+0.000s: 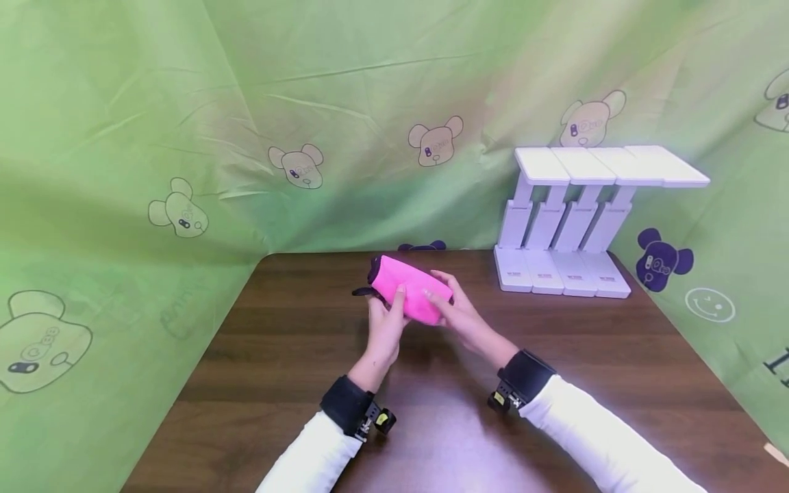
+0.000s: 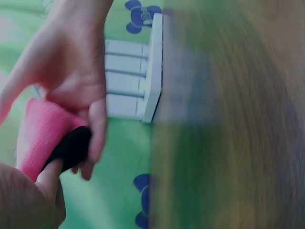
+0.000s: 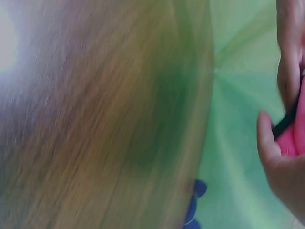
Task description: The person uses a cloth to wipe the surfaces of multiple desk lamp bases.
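Both hands hold a soft pink bundle with black trim (image 1: 407, 287) above the table, near its back half. Its black-trimmed end points up and left, where a small dark flap sticks out. My left hand (image 1: 385, 332) grips the lower left part, thumb on the pink front and fingers behind. From the right, my right hand (image 1: 459, 311) holds the other end, thumb across the front. In the left wrist view, a black part shows on the underside of the pink bundle (image 2: 40, 129), between the left hand (image 2: 24, 195) and right hand (image 2: 71, 62).
A dark wooden table (image 1: 277, 383) spreads under the hands. Several white stands with flat tops (image 1: 555, 239) stand side by side at its back right. Green cloth with bear-head prints (image 1: 370, 103) hangs behind and at both sides.
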Tool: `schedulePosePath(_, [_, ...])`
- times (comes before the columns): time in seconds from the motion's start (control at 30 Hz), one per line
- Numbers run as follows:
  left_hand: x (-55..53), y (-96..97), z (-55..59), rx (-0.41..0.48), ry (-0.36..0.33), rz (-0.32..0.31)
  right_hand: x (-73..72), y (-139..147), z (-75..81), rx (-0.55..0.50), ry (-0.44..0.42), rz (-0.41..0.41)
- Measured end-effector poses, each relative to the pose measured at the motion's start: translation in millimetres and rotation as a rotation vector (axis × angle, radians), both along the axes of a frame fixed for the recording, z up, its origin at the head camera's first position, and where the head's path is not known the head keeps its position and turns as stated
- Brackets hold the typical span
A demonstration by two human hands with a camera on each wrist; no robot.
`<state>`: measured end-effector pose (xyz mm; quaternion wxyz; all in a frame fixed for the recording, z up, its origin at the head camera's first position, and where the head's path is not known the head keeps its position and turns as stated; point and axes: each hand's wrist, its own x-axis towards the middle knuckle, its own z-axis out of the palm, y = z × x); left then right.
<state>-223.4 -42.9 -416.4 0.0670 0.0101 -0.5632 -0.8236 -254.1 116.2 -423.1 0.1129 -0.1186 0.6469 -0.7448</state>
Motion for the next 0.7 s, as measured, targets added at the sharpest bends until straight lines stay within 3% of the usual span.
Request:
schedulePosePath(0.07, [-1.1, 4.4, -2.2, 0.009, -0.012, 0.016, 1.9, -4, -1.8, 0.000, 0.017, -0.066])
schedulePosePath(0.17, [-2.1, 6.2, -6.1, -0.019, -0.028, 0.065, 1.6, -4, -5.8, 0.006, 0.057, -0.100])
schedulePosePath(0.33, [-7.5, -6.1, -9.9, -0.035, -0.100, 0.148, -1.4, 9, -8.8, 0.057, 0.110, -0.038])
schedulePosePath(0.43, [-13.9, -21.6, -9.5, -0.021, -0.165, 0.061, -5.4, 20, -6.8, 0.121, 0.118, -0.005])
schedulePosePath(0.5, [-19.1, -32.9, -8.3, -0.091, -0.180, -0.042, -10.1, 27, -4.7, 0.156, 0.107, 0.005])
schedulePosePath(0.57, [-25.3, -42.7, -7.0, -0.196, -0.152, -0.140, -16.6, 35, -2.5, 0.176, 0.090, 0.006])
schedulePosePath(0.7, [-41.1, -53.7, -1.8, -0.368, -0.112, -0.232, -33.3, 46, 3.0, 0.195, 0.062, -0.014])
